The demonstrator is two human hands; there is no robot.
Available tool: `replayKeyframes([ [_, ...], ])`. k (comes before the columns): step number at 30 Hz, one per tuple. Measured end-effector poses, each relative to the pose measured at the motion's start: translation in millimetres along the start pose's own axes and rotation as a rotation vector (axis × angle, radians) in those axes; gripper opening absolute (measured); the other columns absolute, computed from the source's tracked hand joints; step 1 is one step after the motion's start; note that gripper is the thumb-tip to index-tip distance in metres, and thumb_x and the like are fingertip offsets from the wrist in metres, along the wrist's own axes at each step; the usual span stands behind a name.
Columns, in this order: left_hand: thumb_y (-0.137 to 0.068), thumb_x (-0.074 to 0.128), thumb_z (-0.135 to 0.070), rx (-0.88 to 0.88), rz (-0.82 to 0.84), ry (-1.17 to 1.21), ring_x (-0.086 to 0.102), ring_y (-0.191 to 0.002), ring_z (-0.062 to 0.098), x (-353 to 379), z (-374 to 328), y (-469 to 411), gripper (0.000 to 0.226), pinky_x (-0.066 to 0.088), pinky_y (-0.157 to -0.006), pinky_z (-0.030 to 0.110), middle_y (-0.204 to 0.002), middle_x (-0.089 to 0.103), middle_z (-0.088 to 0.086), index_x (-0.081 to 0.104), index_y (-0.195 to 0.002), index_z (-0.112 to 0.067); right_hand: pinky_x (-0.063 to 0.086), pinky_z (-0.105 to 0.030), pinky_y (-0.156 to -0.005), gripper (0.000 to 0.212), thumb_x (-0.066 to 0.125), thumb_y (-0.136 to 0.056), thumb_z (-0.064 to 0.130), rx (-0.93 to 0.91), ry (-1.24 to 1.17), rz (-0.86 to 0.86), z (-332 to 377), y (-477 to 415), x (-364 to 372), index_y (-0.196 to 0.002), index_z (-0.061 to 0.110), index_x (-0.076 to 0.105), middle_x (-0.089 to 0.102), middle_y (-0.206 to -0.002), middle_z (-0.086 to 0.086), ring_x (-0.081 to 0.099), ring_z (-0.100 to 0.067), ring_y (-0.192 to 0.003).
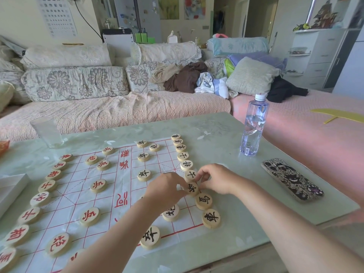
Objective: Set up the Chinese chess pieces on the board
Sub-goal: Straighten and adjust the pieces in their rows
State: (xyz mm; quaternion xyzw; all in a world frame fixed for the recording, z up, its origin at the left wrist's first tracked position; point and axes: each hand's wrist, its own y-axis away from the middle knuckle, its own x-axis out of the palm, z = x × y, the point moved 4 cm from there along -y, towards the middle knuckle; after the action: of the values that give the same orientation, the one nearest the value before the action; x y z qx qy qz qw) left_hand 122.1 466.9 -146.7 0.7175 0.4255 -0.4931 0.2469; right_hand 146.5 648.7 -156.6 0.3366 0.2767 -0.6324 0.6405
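Right of the white paper board with red grid lines [78, 194], on the pale green glass tabletop [216, 134]: a clear plastic water bottle [254, 125] upright near the far corner, and a phone in a black-and-white cartoon case [291, 179] lying flat, closer in. Beyond the board's far left corner, a frosted drinking glass [47, 132]. Across the board's near right part, the left forearm, half hiding a black-lettered wooden disc [170, 212].

On the board's right edge, in the black row, a round pale wooden piece with a black character [192, 188], lying flat. Pinched at its left rim by curled fingers of the left hand [165, 191], at its right rim by fingertips of the right hand [216, 179]. Along the board's left edge, a row of red-lettered wooden discs [47, 185].
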Motion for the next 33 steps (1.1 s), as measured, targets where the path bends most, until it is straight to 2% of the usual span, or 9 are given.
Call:
replayKeyframes([
  [3, -0.078, 0.071, -0.042, 0.016, 0.011, -0.014, 0.061, -0.083, 0.004, 1, 1, 0, 0.006, 0.051, -0.067, 0.023, -0.098, 0.066, -0.021, 0.066, -0.08, -0.042, 0.041, -0.015, -0.061, 0.013, 0.075, -0.086, 0.025, -0.002, 0.006, -0.024, 1, -2, 0, -0.096, 0.03, 0.07, 0.063, -0.085, 0.01, 0.053, -0.003, -0.071],
  [6, -0.077, 0.072, -0.044, 0.011, -0.013, -0.01, 0.061, -0.08, 0.005, -1, 2, 0, 0.009, 0.053, -0.067, 0.026, -0.084, 0.065, -0.019, 0.069, -0.082, -0.037, 0.042, -0.015, -0.062, 0.017, 0.077, -0.083, 0.027, 0.001, 0.005, 0.033, 1, -1, -2, -0.099, 0.03, 0.071, 0.066, -0.092, 0.009, 0.055, -0.003, -0.073],
  [9, -0.076, 0.072, -0.046, 0.032, -0.014, 0.028, 0.058, -0.077, 0.002, 0, 0, -1, 0.018, 0.049, -0.066, 0.023, -0.09, 0.065, -0.021, 0.067, -0.09, -0.036, 0.045, -0.016, -0.068, 0.022, 0.082, -0.077, 0.029, 0.003, -0.021, 0.069, -1, -1, -1, -0.097, 0.03, 0.072, 0.067, -0.091, 0.01, 0.057, -0.002, -0.074],
  [14, -0.073, 0.075, -0.043, 0.026, 0.022, 0.077, 0.053, -0.076, 0.002, 4, -4, -4, 0.031, 0.045, -0.067, 0.022, -0.099, 0.063, -0.021, 0.064, -0.101, -0.038, 0.043, -0.016, -0.055, 0.014, 0.078, -0.083, 0.026, 0.027, -0.073, 0.019, -5, -3, -2, -0.089, 0.033, 0.068, 0.065, -0.082, 0.009, 0.055, -0.003, -0.056],
  [16, -0.075, 0.074, -0.038, 0.022, 0.04, 0.078, 0.054, -0.073, 0.001, 7, -1, -5, 0.029, 0.046, -0.067, 0.022, -0.098, 0.063, -0.021, 0.063, -0.101, -0.039, 0.04, -0.012, -0.051, 0.015, 0.076, -0.084, 0.023, 0.043, -0.06, -0.004, -9, -3, -6, -0.088, 0.035, 0.067, 0.066, -0.084, 0.008, 0.055, -0.002, -0.057],
  [20, -0.078, 0.072, -0.037, 0.015, 0.04, 0.101, 0.051, -0.069, -0.001, 11, 2, -9, 0.023, 0.047, -0.067, 0.023, -0.1, 0.064, -0.024, 0.064, -0.099, -0.04, 0.041, -0.01, -0.058, 0.025, 0.079, -0.081, 0.021, 0.043, -0.051, 0.042, -13, 0, -7, -0.102, 0.034, 0.071, 0.073, -0.096, 0.006, 0.057, 0.0, -0.07],
  [24, -0.078, 0.072, -0.039, 0.021, 0.052, 0.136, 0.055, -0.073, 0.003, 13, -5, -13, 0.02, 0.045, -0.066, 0.023, -0.1, 0.065, -0.024, 0.065, -0.097, -0.039, 0.039, -0.006, -0.058, 0.03, 0.081, -0.08, 0.022, 0.041, -0.059, 0.037, -15, -1, -6, -0.108, 0.031, 0.074, 0.073, -0.098, 0.006, 0.058, 0.003, -0.071],
  [29, -0.076, 0.072, -0.043, 0.022, 0.03, 0.137, 0.054, -0.075, 0.004, 15, -7, -14, 0.022, 0.041, -0.063, 0.022, -0.1, 0.064, -0.023, 0.064, -0.096, -0.039, 0.042, -0.013, -0.065, 0.031, 0.078, -0.082, 0.021, 0.034, -0.033, 0.051, -15, -2, -7, -0.111, 0.031, 0.074, 0.071, -0.094, 0.01, 0.06, -0.003, -0.079],
  [33, -0.075, 0.074, -0.042, 0.021, 0.026, 0.143, 0.056, -0.078, 0.004, 15, -7, -10, 0.025, 0.044, -0.066, 0.023, -0.101, 0.061, -0.022, 0.063, -0.098, -0.041, 0.04, -0.011, -0.057, 0.034, 0.074, -0.086, 0.019, 0.039, -0.027, 0.06, -10, 3, -9, -0.118, 0.028, 0.069, 0.069, -0.097, 0.009, 0.056, 0.002, -0.068],
])
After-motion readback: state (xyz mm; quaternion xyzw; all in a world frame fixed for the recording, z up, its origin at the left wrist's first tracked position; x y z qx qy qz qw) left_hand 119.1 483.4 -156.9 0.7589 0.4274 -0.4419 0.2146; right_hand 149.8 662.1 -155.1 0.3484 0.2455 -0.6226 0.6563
